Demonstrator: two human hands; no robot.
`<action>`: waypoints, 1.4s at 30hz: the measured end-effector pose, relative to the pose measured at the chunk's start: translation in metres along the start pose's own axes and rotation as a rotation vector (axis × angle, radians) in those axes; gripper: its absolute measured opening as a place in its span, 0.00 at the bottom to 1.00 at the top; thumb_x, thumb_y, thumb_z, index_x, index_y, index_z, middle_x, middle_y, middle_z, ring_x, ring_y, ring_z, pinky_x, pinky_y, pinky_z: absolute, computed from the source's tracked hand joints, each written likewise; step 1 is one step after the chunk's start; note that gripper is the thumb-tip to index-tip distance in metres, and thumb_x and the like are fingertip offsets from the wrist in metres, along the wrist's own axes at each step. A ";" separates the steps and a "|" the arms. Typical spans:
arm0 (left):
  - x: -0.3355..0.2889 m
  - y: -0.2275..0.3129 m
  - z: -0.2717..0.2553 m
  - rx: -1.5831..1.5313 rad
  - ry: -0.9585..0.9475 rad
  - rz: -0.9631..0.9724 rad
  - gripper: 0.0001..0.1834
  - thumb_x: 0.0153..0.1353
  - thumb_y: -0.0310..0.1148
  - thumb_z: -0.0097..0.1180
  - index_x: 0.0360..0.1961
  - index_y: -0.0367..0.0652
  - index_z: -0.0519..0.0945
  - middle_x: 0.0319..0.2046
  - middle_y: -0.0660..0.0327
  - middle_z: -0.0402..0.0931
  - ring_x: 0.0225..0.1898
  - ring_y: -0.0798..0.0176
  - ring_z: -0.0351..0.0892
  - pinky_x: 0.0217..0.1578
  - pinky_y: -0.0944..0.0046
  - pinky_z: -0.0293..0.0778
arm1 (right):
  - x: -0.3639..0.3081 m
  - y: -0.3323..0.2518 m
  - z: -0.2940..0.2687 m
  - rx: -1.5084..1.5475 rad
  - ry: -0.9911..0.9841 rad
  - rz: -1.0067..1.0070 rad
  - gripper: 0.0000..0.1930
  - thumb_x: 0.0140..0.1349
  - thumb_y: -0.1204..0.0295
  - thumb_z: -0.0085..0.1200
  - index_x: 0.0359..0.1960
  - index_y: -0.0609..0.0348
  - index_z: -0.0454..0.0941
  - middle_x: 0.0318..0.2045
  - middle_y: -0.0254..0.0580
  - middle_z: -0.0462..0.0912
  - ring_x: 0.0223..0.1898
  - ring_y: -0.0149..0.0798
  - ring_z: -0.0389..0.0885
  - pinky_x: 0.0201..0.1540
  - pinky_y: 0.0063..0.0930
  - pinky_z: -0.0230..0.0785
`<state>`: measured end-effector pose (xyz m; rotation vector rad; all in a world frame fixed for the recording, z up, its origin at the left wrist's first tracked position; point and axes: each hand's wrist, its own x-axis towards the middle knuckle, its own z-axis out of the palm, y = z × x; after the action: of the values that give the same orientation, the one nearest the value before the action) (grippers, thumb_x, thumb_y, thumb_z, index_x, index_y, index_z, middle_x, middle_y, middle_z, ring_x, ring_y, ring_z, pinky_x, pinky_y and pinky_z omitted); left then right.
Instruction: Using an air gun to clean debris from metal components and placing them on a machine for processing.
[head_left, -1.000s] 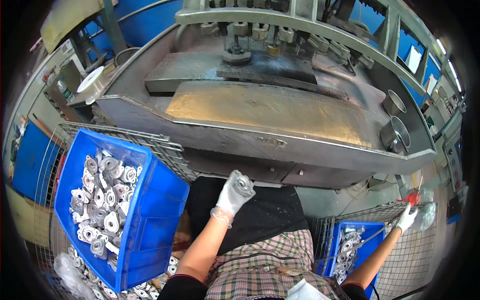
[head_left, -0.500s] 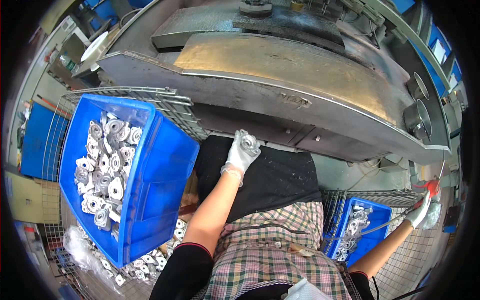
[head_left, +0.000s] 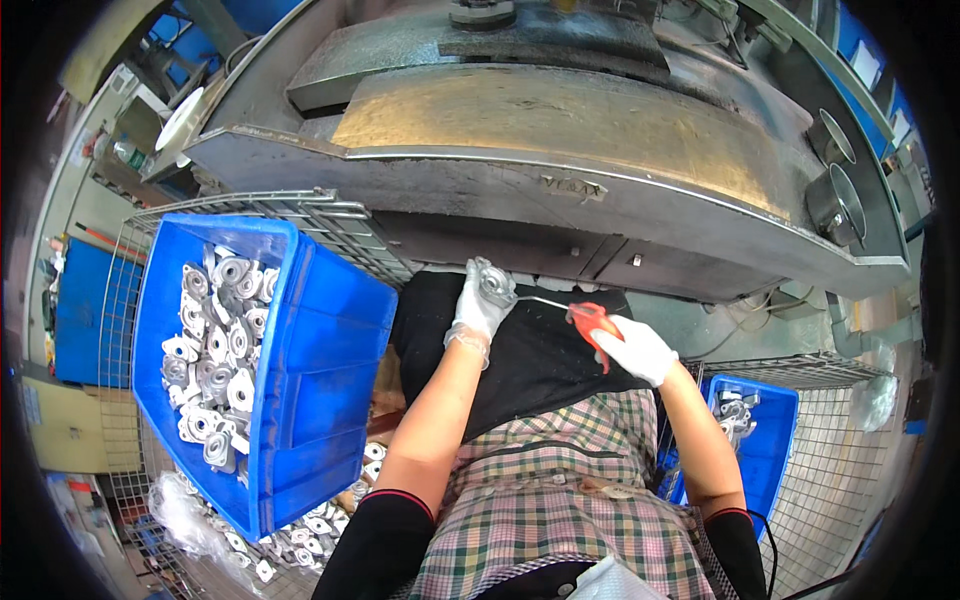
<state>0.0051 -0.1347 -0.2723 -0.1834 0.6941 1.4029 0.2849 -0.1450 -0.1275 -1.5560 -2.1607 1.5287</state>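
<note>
My left hand [head_left: 477, 307], in a white glove, is closed round a grey metal casting [head_left: 495, 284] with a round hole, held above the black cloth on my lap. Also gloved, my right hand [head_left: 640, 348] grips a red air blow gun [head_left: 594, 326]. From the gun a thin metal nozzle [head_left: 545, 301] reaches left, its tip at or very near the casting's right side; I cannot tell if they touch. To my left, a tilted blue bin [head_left: 330, 370] holds many similar castings [head_left: 215, 350].
Ahead is a metal workbench [head_left: 560, 120] with a raised front edge. Two metal cups [head_left: 836, 208] stand at its right end. Another blue bin [head_left: 775, 430] with castings sits in a wire cage [head_left: 840, 440] at right. Loose castings [head_left: 310, 530] and clear plastic [head_left: 185, 515] lie lower left.
My right hand has swung in from the far right with the red blow gun, bringing its nozzle to the casting. My left hand keeps the casting in nearly the same place.
</note>
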 end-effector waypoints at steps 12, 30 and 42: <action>-0.006 -0.001 0.013 0.027 0.024 0.008 0.19 0.67 0.62 0.39 0.36 0.68 0.77 0.30 0.69 0.75 0.31 0.59 0.70 0.40 0.55 0.62 | 0.036 -0.010 0.012 -0.189 -0.072 0.095 0.24 0.66 0.46 0.44 0.39 0.56 0.75 0.27 0.43 0.83 0.34 0.46 0.83 0.41 0.38 0.71; 0.003 0.001 0.003 0.040 0.090 -0.016 0.21 0.66 0.64 0.40 0.36 0.65 0.78 0.32 0.66 0.77 0.35 0.55 0.72 0.37 0.56 0.65 | 0.042 -0.010 0.008 -0.182 -0.035 0.105 0.21 0.65 0.49 0.45 0.35 0.56 0.75 0.24 0.43 0.82 0.29 0.45 0.83 0.37 0.38 0.72; 0.005 0.002 -0.006 0.009 0.019 -0.031 0.22 0.65 0.65 0.40 0.37 0.66 0.78 0.34 0.66 0.77 0.38 0.55 0.73 0.41 0.54 0.66 | 0.044 -0.006 0.010 -0.174 -0.051 0.102 0.22 0.65 0.49 0.45 0.35 0.57 0.75 0.24 0.44 0.82 0.29 0.44 0.83 0.37 0.37 0.71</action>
<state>0.0014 -0.1330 -0.2794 -0.1999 0.7104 1.3701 0.2541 -0.1183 -0.1486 -1.7218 -2.3334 1.4576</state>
